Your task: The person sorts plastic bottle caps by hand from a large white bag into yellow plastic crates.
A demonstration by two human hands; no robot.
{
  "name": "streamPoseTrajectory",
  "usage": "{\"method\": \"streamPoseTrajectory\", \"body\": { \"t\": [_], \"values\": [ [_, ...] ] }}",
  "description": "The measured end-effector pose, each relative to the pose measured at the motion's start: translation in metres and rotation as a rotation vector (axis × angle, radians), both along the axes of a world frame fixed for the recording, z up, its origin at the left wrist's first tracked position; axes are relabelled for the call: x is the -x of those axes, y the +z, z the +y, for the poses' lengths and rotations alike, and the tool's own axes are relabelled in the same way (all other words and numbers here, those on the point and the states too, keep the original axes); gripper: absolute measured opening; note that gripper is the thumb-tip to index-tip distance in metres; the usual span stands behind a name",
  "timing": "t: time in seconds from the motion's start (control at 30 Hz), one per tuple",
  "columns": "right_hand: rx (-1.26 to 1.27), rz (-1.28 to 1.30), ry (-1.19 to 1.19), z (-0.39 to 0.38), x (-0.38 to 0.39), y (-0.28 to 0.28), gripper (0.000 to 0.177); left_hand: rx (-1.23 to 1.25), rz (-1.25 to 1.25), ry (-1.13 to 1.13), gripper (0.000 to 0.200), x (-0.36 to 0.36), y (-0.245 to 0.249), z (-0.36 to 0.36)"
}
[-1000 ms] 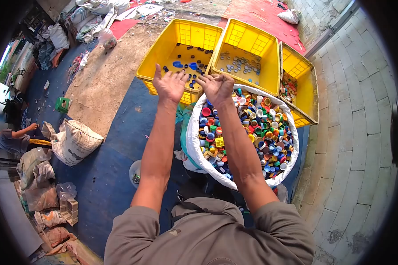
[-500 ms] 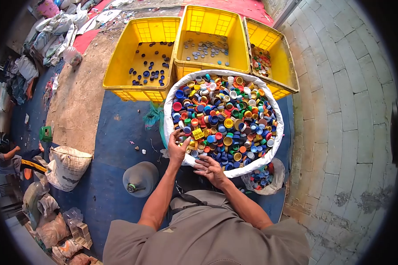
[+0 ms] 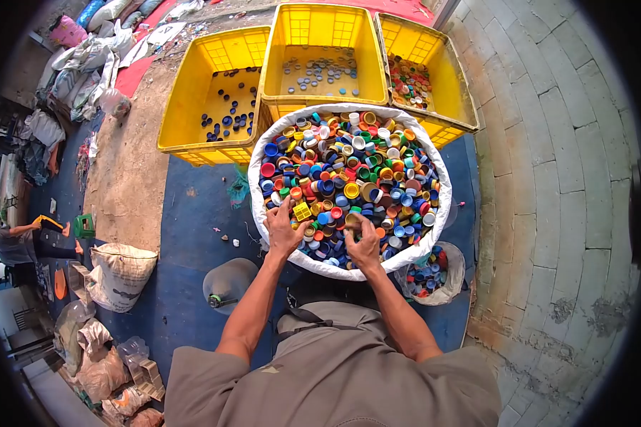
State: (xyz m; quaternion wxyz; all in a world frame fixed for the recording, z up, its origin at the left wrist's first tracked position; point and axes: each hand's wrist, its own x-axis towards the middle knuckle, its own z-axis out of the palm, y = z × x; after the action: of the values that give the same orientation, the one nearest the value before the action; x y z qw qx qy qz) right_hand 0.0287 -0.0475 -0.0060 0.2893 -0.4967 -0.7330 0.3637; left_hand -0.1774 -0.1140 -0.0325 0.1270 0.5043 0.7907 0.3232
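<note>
A white-rimmed sack (image 3: pixel 445 186) full of mixed coloured bottle caps (image 3: pixel 377 171) stands in front of me. My left hand (image 3: pixel 283 233) rests at its near left side, fingers apart, beside a yellow square grid-like piece (image 3: pixel 302 211); nothing shows in its grasp. Over the near middle of the pile, my right hand (image 3: pixel 364 243) has its thumb and fingers closed around a brownish-gold bottle cap (image 3: pixel 352 221). Some of the right fingertips are hidden among the caps.
Behind the sack stand a yellow crate (image 3: pixel 214 151) with dark blue caps, another (image 3: pixel 325 14) with pale caps, and a third (image 3: pixel 445 117) with mixed red, white and green ones. A smaller bag of caps (image 3: pixel 434 274), a clear jug (image 3: pixel 229 285) and a person (image 3: pixel 21 245) flank me.
My right hand has moved forward and right from the sack's near rim onto the caps and closed on one. My left hand stays beside the yellow piece. The view has shifted slightly.
</note>
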Motion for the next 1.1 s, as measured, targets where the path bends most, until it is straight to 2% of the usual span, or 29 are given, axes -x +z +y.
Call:
{"method": "streamPoseTrajectory", "body": {
  "t": [0.03,0.13,0.33,0.57,0.6,0.7,0.73,0.77,0.83,1.0,1.1],
  "values": [
    [-0.087,-0.089,0.018,0.01,-0.002,-0.001,0.05,0.009,0.013,0.0,0.088,-0.002,-0.002,0.001],
    [-0.115,-0.086,0.038,0.029,-0.002,-0.005,0.052,0.065,0.069,-0.033,0.088,-0.005,-0.002,0.007],
    [-0.051,-0.039,0.072,0.025,-0.003,-0.005,0.05,0.067,0.067,-0.069,0.08,-0.002,-0.009,0.014],
    [-0.083,-0.086,0.062,0.009,-0.016,-0.025,0.049,0.06,-0.045,0.048,0.078,-0.01,-0.014,0.012],
    [-0.092,-0.078,0.069,0.009,-0.018,-0.025,0.048,0.012,0.025,0.053,0.072,-0.012,-0.009,0.009],
    [-0.122,-0.094,0.067,0.016,-0.019,-0.023,0.048,-0.191,-0.804,0.229,0.063,-0.02,-0.01,0.002],
    [-0.161,-0.132,0.057,0.022,-0.018,-0.019,0.048,-0.203,-1.317,0.351,0.05,-0.024,0.016,-0.001],
    [-0.196,-0.171,0.046,0.028,-0.017,-0.018,0.048,-0.224,-1.662,0.339,0.042,-0.022,0.033,-0.01],
    [-0.273,-0.188,0.064,0.042,-0.01,-0.022,0.05,-0.256,-1.924,0.303,0.036,-0.027,0.048,-0.026],
    [-0.416,-0.27,0.124,0.06,0.005,-0.025,0.054,-0.278,-2.028,0.487,0.019,-0.043,0.037,-0.055],
    [-0.448,-0.297,0.121,0.065,0.006,-0.031,0.054,-0.291,-2.068,0.524,0.017,-0.049,0.024,-0.068]
  ]
}}
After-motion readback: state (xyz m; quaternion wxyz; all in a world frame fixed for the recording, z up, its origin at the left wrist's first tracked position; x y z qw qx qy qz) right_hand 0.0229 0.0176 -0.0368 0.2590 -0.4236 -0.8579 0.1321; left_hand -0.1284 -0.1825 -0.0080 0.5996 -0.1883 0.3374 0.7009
